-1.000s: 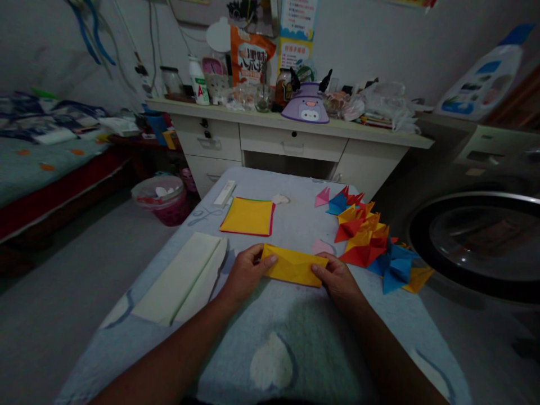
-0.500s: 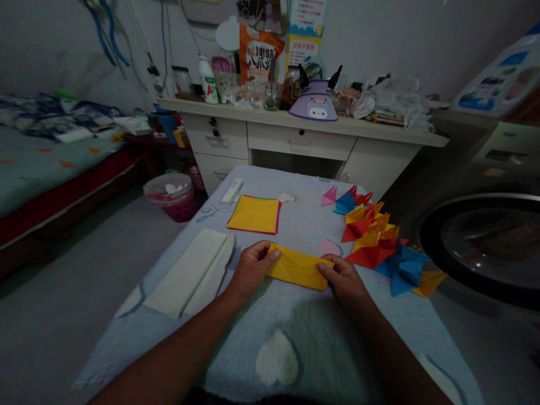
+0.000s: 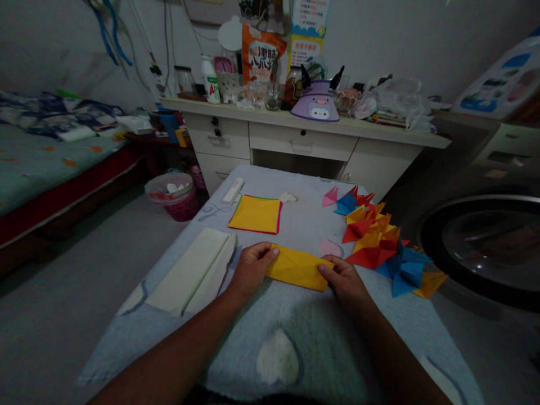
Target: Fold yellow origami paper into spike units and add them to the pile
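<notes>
A yellow sheet of origami paper (image 3: 298, 268), folded to a creased rectangle, is stretched between my hands just over the table. My left hand (image 3: 254, 269) pinches its left end, thumb on top. At the right end my right hand (image 3: 343, 277) grips the upper corner between thumb and fingers. Beyond my left hand lies a stack of square coloured paper (image 3: 255, 214), yellow on top with red and green edges showing. Folded paper cranes (image 3: 373, 239) in red, yellow, blue and pink stand in a row along the table's right side.
The cloth-covered table (image 3: 236, 360) carries a folded whitish sheet (image 3: 192, 270) on the left and a small white box (image 3: 233, 190) behind it. A white desk (image 3: 278, 129) stands beyond the far edge. A waste bin (image 3: 172, 197) is at the left, a washing machine (image 3: 485, 169) at the right.
Both hands keep the same hold on the yellow paper, which has barely moved. The whole view has shifted very slightly.
</notes>
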Available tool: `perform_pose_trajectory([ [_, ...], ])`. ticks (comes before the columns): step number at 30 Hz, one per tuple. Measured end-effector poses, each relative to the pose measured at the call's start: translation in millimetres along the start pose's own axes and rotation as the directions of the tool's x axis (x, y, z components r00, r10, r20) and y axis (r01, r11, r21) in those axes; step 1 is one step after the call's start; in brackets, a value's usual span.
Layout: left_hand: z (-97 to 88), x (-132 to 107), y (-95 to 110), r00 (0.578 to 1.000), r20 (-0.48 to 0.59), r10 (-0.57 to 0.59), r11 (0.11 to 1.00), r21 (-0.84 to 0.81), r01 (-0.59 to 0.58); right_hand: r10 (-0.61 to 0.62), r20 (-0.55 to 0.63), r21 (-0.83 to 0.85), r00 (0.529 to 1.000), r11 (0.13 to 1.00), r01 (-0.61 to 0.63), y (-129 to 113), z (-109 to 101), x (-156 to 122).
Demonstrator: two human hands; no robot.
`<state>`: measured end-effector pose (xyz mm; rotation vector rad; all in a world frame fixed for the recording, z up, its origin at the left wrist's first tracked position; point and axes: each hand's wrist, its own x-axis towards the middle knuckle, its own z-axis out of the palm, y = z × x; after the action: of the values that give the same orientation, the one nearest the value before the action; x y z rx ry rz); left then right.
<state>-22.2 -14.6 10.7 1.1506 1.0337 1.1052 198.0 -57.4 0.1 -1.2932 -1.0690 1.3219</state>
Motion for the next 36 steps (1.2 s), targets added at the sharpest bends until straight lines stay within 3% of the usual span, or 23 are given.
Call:
perform_pose_trajectory([
  [17,-2.2,0.8,-2.0,1.0,0.011,-0.012,1.0,0.019,0.012,0.012,0.007,0.001,1.0,1.0,-0.012,-1.5,0.1,-0.5],
  [23,-1.3,1.1,0.4,0.999,-0.035,0.009,1.0,0.01,-0.009,0.027,0.009,0.027,1.0,0.999,-0.027,-2.5,1.2,-1.1],
  [36,-1.8,1.8,0.1,0.997,-0.069,-0.024,0.999,-0.03,0.022,-0.024,-0.074,0.109,0.997,0.993,0.032,10.0,-7.4,3.5],
])
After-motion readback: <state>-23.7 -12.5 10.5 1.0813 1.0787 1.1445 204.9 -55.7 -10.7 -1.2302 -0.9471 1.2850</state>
